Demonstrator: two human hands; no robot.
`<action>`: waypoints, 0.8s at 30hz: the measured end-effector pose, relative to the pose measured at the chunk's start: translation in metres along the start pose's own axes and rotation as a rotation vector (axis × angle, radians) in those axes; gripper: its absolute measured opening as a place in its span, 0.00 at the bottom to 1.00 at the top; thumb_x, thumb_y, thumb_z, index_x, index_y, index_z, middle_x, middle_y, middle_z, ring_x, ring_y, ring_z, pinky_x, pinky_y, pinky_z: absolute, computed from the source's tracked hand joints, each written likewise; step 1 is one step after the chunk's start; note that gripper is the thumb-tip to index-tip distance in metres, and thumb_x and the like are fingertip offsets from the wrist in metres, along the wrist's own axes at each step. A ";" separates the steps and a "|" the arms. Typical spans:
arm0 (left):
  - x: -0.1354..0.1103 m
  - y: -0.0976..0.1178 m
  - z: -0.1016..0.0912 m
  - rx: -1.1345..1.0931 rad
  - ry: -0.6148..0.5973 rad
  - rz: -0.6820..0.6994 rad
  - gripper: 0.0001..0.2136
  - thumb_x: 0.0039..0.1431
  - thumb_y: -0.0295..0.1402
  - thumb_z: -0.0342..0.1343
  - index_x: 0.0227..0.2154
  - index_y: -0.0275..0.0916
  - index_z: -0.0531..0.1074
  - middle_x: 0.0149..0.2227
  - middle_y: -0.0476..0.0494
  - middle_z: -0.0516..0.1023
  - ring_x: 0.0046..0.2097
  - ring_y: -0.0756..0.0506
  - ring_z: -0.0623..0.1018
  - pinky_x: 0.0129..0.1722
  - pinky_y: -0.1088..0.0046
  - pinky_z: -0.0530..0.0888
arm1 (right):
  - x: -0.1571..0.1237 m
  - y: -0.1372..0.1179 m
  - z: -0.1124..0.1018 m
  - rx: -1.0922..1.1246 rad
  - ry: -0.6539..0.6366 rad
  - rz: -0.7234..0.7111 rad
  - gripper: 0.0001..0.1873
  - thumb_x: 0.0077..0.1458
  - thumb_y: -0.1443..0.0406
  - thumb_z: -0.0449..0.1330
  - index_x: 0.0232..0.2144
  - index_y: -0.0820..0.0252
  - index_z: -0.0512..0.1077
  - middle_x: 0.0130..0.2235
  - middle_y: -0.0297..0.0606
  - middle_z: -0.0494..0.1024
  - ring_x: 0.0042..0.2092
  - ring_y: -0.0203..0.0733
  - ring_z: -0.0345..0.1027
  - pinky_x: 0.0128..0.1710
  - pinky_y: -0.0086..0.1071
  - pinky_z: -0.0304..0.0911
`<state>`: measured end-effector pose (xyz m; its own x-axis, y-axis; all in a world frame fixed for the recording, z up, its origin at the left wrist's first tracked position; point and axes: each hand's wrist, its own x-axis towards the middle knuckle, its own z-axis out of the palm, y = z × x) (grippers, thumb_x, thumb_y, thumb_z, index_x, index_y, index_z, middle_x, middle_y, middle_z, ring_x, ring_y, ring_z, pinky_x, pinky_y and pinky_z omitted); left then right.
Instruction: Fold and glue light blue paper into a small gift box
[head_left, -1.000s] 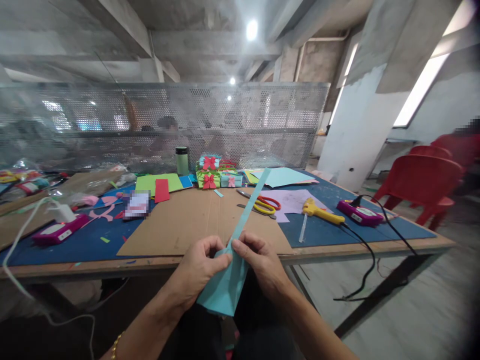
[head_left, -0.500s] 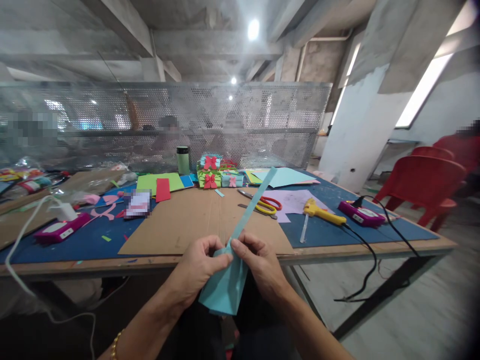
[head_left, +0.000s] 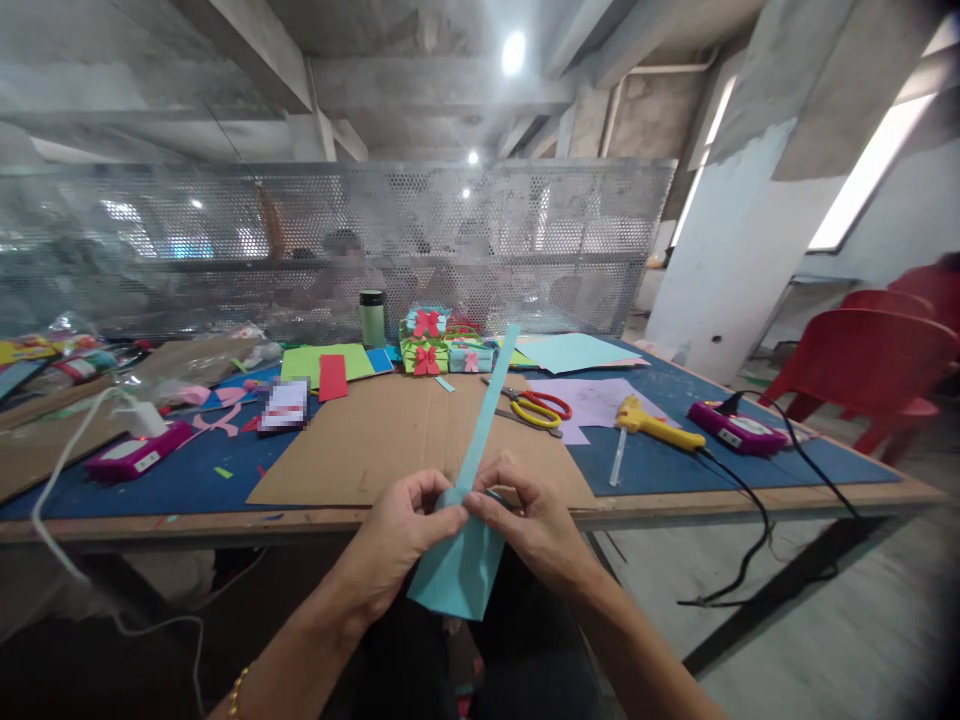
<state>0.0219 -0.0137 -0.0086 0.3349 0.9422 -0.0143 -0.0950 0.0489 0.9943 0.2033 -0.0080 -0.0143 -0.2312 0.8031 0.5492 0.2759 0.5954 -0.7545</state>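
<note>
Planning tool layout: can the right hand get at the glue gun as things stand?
Probably yes: the glue gun lies ahead to the right, with nothing standing between. But the right hand pinches blue paper, so likely must let go first.

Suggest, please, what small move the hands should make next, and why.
I would press the base of the blue strip gently flat with the right hand, while the left hand steadies the folded blue paper. Both thumbs already sit where strip and paper meet, and the strip's long upper end sticks up unsupported, so it could probably tilt.
</note>
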 end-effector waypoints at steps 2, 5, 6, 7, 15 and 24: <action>-0.001 0.002 -0.001 0.031 -0.016 0.001 0.16 0.49 0.42 0.67 0.29 0.36 0.70 0.27 0.52 0.70 0.29 0.52 0.67 0.28 0.78 0.65 | 0.000 0.002 -0.001 -0.005 -0.015 0.003 0.12 0.60 0.56 0.62 0.28 0.56 0.72 0.32 0.34 0.73 0.39 0.42 0.66 0.42 0.36 0.59; -0.002 0.003 -0.003 0.072 -0.016 0.021 0.15 0.49 0.43 0.66 0.27 0.35 0.71 0.26 0.51 0.69 0.29 0.51 0.66 0.28 0.78 0.64 | 0.000 0.001 -0.002 -0.024 -0.040 0.016 0.13 0.60 0.56 0.61 0.27 0.56 0.71 0.32 0.34 0.73 0.38 0.41 0.66 0.40 0.35 0.59; -0.001 0.003 -0.004 0.080 -0.010 0.028 0.16 0.49 0.43 0.66 0.26 0.35 0.71 0.25 0.51 0.69 0.28 0.52 0.66 0.28 0.78 0.63 | 0.000 0.000 -0.002 -0.029 -0.049 0.018 0.13 0.61 0.56 0.61 0.28 0.56 0.71 0.33 0.35 0.73 0.38 0.41 0.66 0.39 0.35 0.59; -0.001 0.002 -0.004 0.084 -0.003 0.032 0.16 0.49 0.44 0.66 0.26 0.36 0.70 0.25 0.51 0.68 0.28 0.52 0.65 0.27 0.78 0.63 | 0.000 -0.001 -0.002 -0.034 -0.055 0.018 0.13 0.61 0.57 0.60 0.28 0.56 0.70 0.33 0.35 0.73 0.39 0.42 0.66 0.39 0.34 0.59; -0.002 -0.002 -0.001 0.060 0.028 0.018 0.18 0.48 0.45 0.66 0.26 0.37 0.67 0.23 0.53 0.67 0.26 0.53 0.64 0.26 0.78 0.62 | 0.000 -0.001 -0.002 -0.068 -0.130 -0.018 0.13 0.64 0.58 0.57 0.29 0.57 0.69 0.34 0.35 0.72 0.40 0.41 0.65 0.41 0.35 0.57; -0.005 -0.002 -0.002 0.067 -0.006 0.013 0.18 0.50 0.44 0.65 0.25 0.37 0.64 0.23 0.54 0.65 0.25 0.54 0.62 0.24 0.79 0.60 | 0.003 -0.006 -0.005 -0.115 -0.220 -0.066 0.15 0.67 0.58 0.53 0.28 0.57 0.66 0.33 0.35 0.71 0.39 0.42 0.63 0.42 0.36 0.55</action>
<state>0.0188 -0.0177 -0.0106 0.3399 0.9405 -0.0012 -0.0365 0.0144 0.9992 0.2059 -0.0095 -0.0059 -0.4464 0.7453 0.4952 0.3549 0.6555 -0.6666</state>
